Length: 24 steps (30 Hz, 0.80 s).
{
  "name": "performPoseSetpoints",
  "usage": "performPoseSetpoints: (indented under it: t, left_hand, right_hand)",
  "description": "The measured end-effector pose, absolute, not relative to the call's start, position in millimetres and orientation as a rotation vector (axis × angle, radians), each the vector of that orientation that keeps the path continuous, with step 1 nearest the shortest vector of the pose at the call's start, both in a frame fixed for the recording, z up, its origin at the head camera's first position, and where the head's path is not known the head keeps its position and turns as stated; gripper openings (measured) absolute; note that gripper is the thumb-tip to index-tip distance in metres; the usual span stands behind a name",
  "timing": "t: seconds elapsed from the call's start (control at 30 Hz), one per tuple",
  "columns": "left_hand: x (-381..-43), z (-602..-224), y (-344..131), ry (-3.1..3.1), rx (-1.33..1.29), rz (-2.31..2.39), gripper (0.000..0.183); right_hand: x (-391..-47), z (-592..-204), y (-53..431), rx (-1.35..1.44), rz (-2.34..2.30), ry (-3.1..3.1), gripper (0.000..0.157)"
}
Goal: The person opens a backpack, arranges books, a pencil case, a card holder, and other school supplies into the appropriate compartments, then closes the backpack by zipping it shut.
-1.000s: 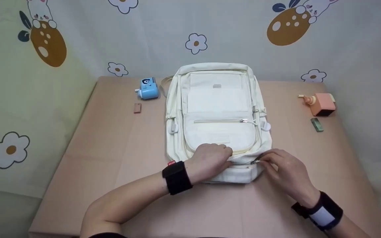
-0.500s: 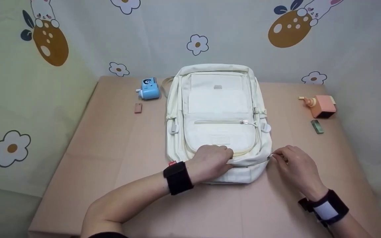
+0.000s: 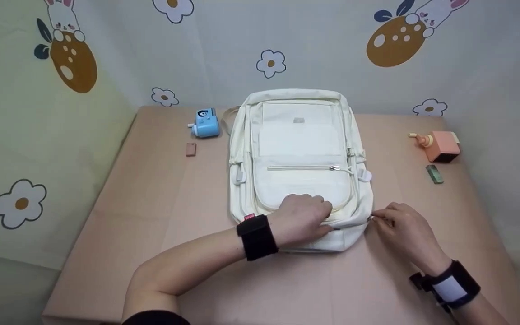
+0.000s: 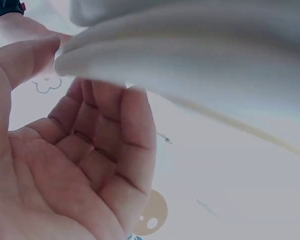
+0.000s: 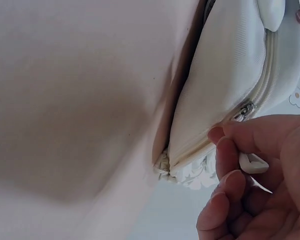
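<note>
A cream backpack [image 3: 303,135] lies front up on the table. My left hand [image 3: 303,219] is over its lower front; in the left wrist view the thumb and curled fingers pinch a fold of the pale fabric [image 4: 190,65]. At the bag's lower right corner, my right hand [image 3: 404,232] pinches a zipper pull [image 5: 252,164], whose pale end shows between the fingers in the right wrist view. The metal zipper slider [image 5: 244,111] sits just beyond those fingertips, on the zipper along the bag's side. Part of the lower pocket is hidden behind my left hand.
Left of the bag stand a blue crank pencil sharpener [image 3: 206,124] and a small reddish-brown block [image 3: 191,149]. To the right are an orange crank sharpener [image 3: 443,146] and a small green block [image 3: 434,174]. A patterned curtain [image 3: 224,54] borders the pinkish table [image 3: 160,198].
My right hand has drawn the zipper pull rightward, from the bag's lower front round to its right corner. My left hand has shifted slightly right along the fabric's edge.
</note>
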<state>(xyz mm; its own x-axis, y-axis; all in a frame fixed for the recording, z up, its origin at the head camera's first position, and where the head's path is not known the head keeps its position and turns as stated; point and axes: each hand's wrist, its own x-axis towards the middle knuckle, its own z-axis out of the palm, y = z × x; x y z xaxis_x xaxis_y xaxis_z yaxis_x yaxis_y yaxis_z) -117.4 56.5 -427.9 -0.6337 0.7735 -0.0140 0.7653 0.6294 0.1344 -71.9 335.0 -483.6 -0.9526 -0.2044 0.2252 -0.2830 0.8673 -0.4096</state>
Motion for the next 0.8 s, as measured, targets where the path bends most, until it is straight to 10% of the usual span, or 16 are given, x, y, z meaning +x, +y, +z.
performPoseSetpoints:
  t: [0.8]
  left_hand:
    - [-119, -421, 99, 2.691, 1.380, -0.046, 0.007]
  right_hand:
    - [-72, -471, 337, 0.421, 0.717, -2.702, 0.012]
